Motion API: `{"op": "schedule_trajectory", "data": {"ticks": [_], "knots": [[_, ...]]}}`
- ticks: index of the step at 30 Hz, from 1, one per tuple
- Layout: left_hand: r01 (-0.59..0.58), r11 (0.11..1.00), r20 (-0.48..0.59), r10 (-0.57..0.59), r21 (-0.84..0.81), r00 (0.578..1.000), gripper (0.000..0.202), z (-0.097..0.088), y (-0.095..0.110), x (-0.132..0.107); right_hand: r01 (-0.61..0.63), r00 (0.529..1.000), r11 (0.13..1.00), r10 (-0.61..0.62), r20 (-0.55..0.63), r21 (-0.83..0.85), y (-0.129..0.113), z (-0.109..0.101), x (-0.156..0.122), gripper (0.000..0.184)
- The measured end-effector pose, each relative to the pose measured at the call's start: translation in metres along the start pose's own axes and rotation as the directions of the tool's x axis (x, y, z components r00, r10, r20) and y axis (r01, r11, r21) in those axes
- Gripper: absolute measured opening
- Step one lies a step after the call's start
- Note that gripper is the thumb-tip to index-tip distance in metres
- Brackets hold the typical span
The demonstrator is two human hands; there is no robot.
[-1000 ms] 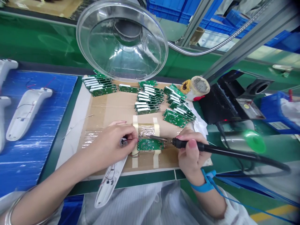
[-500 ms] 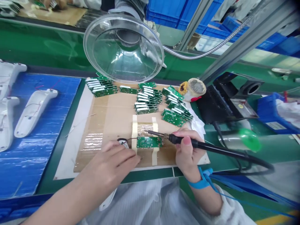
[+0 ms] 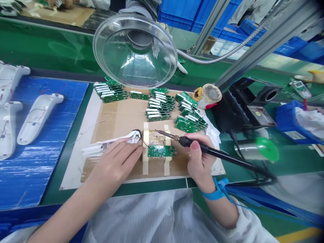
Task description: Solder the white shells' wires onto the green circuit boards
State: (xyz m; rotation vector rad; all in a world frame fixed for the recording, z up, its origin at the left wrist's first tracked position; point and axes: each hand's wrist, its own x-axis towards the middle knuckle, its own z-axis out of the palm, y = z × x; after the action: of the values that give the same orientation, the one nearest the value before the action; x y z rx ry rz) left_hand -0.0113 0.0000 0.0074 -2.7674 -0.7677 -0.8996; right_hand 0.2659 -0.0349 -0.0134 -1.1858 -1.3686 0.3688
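**Kid:** Head camera looks down at two hands. What is the left hand (image 3: 115,165) doing?

**Helper:** It lies flat, fingers long and loose, not closed on anything. Its fingertips rest on a white shell (image 3: 111,143) that lies sideways on the brown card (image 3: 118,118).

**Kid:** And the right hand (image 3: 199,160)?

**Helper:** It is closed around a black iron (image 3: 217,153), held like a pen. A blue strap (image 3: 216,194) goes around that wrist.

**Kid:** Where does the iron point?

**Helper:** Its metal tip (image 3: 160,132) points left and hangs just above a small green board (image 3: 161,151). I cannot tell if it touches anything.

**Kid:** Where is that board?

**Helper:** It sits between the two hands, on two tape strips (image 3: 145,148). A thin wire runs from it to the end of the shell.

**Kid:** What is farther back?

**Helper:** Rows of green boards (image 3: 162,108) lean on each other on the card. More of them (image 3: 110,91) sit at the back left. A dirty sponge pot (image 3: 210,94) is just right of them, and a black box (image 3: 243,108) is beside that.

**Kid:** And that green wheel?

**Helper:** It is a spool (image 3: 265,148) on the green table, right of the iron.

**Kid:** What is on the left?

**Helper:** More white shells (image 3: 37,118) lie on a blue mat (image 3: 37,168). Over the card hangs a big clear dome (image 3: 135,50).
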Motion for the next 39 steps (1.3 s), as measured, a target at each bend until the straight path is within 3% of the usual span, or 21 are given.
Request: {"op": "schedule_trajectory", "data": {"ticks": [3, 6, 9, 11, 16, 32, 39], "knots": [[0.086, 0.995, -0.042, -0.088, -0.051, 0.995, 0.018, 0.015, -0.001, 0.002, -0.061, 0.997, 0.998, 0.062, 0.051, -0.014, -0.004, 0.001, 0.005, 0.012], [0.202, 0.971, -0.038, -0.208, -0.126, 0.977, 0.022, 0.021, 0.001, -0.001, -0.026, 1.0, 0.999, 0.026, 0.009, 0.041, -0.004, 0.003, 0.009, 0.011], [0.275, 0.938, -0.007, -0.282, -0.21, 0.959, 0.023, 0.02, 0.0, -0.004, 0.041, 0.998, 0.987, -0.031, -0.063, 0.154, -0.003, 0.005, 0.008, 0.029], [0.273, 0.932, 0.015, -0.278, -0.237, 0.961, 0.021, 0.02, -0.002, -0.004, 0.038, 0.999, 0.982, -0.033, -0.031, 0.186, -0.003, 0.004, 0.005, 0.032], [0.257, 0.936, 0.041, -0.255, -0.24, 0.966, 0.021, 0.019, -0.005, 0.0, 0.088, 0.988, 0.989, -0.102, 0.117, 0.117, -0.001, 0.002, -0.002, 0.02], [0.367, 0.9, 0.076, -0.36, -0.236, 0.93, 0.021, 0.019, 0.007, 0.003, 0.119, 0.962, 0.992, -0.128, 0.242, 0.052, -0.001, -0.001, -0.002, 0.013], [0.352, 0.907, 0.047, -0.351, -0.232, 0.935, 0.019, 0.021, 0.009, 0.004, 0.071, 0.996, 0.994, -0.074, 0.046, 0.079, -0.006, 0.002, 0.001, 0.024]]}}
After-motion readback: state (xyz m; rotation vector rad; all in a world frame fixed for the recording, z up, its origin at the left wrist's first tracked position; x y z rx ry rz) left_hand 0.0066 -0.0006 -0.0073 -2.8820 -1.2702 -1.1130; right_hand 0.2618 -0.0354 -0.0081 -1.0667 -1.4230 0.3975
